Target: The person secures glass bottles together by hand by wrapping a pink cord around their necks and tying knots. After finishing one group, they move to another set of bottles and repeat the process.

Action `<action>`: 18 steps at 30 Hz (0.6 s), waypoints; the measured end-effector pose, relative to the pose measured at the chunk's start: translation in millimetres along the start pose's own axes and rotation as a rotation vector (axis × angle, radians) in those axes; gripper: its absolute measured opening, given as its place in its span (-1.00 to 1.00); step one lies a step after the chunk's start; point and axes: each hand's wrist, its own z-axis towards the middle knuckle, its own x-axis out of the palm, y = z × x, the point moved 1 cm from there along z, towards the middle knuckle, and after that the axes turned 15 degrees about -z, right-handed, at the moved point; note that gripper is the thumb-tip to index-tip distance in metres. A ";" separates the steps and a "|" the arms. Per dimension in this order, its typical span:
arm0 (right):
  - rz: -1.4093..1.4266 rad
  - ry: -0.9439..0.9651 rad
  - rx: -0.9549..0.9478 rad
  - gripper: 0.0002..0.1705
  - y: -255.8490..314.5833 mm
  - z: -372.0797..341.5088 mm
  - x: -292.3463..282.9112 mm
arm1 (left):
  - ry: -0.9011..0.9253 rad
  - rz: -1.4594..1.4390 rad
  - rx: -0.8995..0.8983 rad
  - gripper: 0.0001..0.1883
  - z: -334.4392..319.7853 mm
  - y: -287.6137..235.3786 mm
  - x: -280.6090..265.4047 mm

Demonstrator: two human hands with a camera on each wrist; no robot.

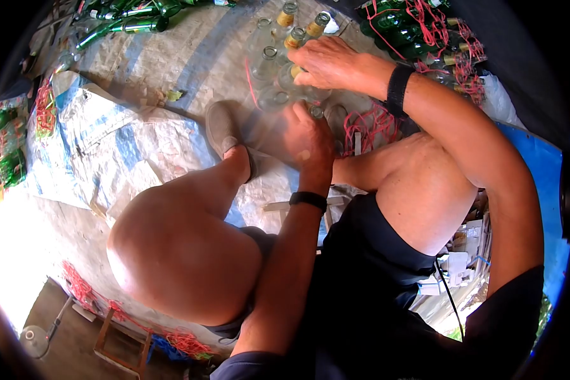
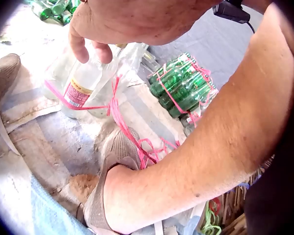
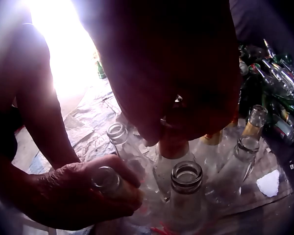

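Several upright clear glass bottles stand in a close cluster, some with yellow neck labels. In the left wrist view, pink twine runs around the cluster and hangs in a tangle in front; one bottle shows a red label. My left hand, blurred in the head view, is at the near side. The right wrist view shows my left hand curled round the neck of a clear bottle. Over the middle, my right hand grips another bottle's neck, its fingers dark in the right wrist view.
Tied green bottles lie beside the cluster, with more loose green bottles at the far left. A pile of pink twine lies by my leg. My shoe rests on the worn sheet. A white scrap lies past the bottles.
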 end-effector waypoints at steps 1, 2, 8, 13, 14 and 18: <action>0.002 0.000 -0.002 -0.58 0.3 2.5 2.8 | -0.001 0.002 -0.002 -0.63 1.0 -0.4 -0.8; -0.012 0.064 0.018 -0.57 1.0 4.6 6.2 | -0.009 -0.005 -0.002 -0.62 1.4 -1.1 -1.4; -0.050 0.120 0.027 -0.51 8.2 8.8 17.1 | 0.000 -0.021 -0.016 -0.60 7.4 0.2 -1.5; -0.041 0.168 0.045 -0.54 8.2 12.1 19.2 | 0.008 -0.004 -0.034 -0.60 7.0 -2.4 -2.8; -0.021 0.169 0.041 -0.55 7.5 13.3 20.2 | 0.000 -0.016 -0.010 -0.60 7.2 -1.9 -3.1; 0.010 0.223 0.094 -0.67 12.1 14.8 18.7 | -0.019 -0.025 0.045 -0.60 7.1 -0.5 -2.1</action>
